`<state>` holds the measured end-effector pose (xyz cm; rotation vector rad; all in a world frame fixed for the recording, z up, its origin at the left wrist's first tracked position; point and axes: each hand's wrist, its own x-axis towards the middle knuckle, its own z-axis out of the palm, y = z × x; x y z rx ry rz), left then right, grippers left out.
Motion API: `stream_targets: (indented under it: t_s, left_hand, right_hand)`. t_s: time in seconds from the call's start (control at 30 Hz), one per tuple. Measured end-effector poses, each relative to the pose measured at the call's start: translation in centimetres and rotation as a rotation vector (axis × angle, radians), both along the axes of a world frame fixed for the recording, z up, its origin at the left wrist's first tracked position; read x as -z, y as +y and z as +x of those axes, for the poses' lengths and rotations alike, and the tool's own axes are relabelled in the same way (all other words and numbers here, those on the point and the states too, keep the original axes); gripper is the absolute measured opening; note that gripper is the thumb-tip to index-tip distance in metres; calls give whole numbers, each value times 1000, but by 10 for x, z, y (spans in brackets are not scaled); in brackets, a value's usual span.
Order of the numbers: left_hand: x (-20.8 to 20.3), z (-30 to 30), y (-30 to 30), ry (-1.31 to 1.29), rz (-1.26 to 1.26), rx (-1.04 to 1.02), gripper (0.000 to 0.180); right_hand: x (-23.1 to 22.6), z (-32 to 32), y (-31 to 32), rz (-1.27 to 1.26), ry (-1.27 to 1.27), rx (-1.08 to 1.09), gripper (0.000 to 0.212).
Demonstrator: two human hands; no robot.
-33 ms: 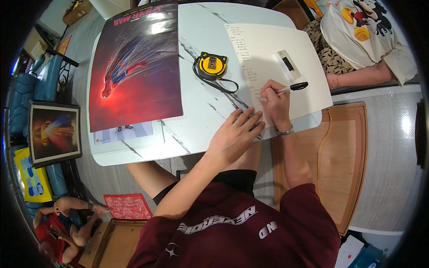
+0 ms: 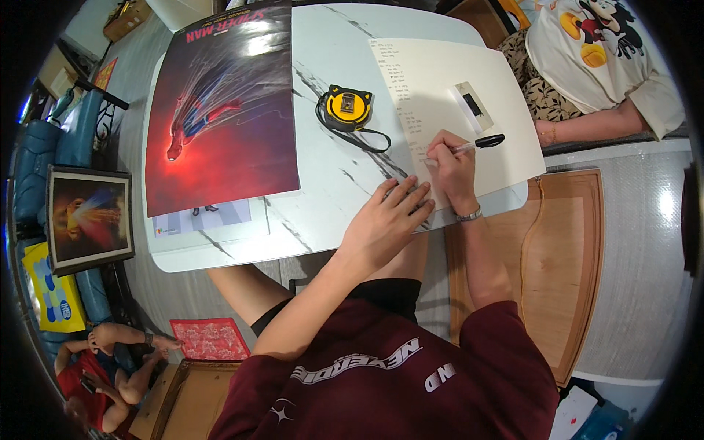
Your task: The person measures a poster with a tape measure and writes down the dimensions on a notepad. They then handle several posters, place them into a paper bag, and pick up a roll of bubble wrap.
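Note:
My right hand (image 2: 455,172) grips a pen (image 2: 466,147) with a black cap on its far end, its tip side down at a large cream sheet of paper (image 2: 506,158). Small lines of handwriting run down the sheet's left side. Fingers spread, my left hand (image 2: 389,224) rests at the table's near edge, its fingertips by the sheet's lower left corner. Beyond my left hand lies a yellow and black tape measure (image 2: 348,108) with a black wrist strap. A small pale flat piece with a black strip (image 2: 474,108) lies on the sheet.
A dark red poster (image 2: 224,147) covers the left of the white marbled table (image 2: 315,213), over a smaller printed sheet (image 2: 202,220). At the right sits a person (image 2: 587,73), near a wooden panel (image 2: 561,257). Another person (image 2: 95,381) is at the lower left, below a framed picture (image 2: 89,218).

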<state>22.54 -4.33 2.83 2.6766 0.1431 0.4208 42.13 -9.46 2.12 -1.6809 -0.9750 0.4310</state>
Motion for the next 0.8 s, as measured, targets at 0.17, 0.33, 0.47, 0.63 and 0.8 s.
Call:
stream_targets:
  t_s: [0.17, 0.33, 0.47, 0.63, 0.8]
  left_hand:
    - [1, 0, 1, -45, -13, 1, 50]
    - [1, 2, 5, -56, 5, 15, 47]
    - [3, 2, 4, -39, 7, 1, 53]
    - [3, 2, 4, -25, -7, -2, 58]
    - [3, 2, 4, -17, -10, 2, 59]
  right_hand:
    - [-5, -3, 2, 3, -36, 43, 17]
    - [-6, -2, 5, -12, -32, 51, 15]
    - [0, 2, 4, 17, -65, 31, 17]
    - [-3, 0, 3, -11, -31, 46, 17]
    - [-2, 1, 3, 1, -47, 58, 16]
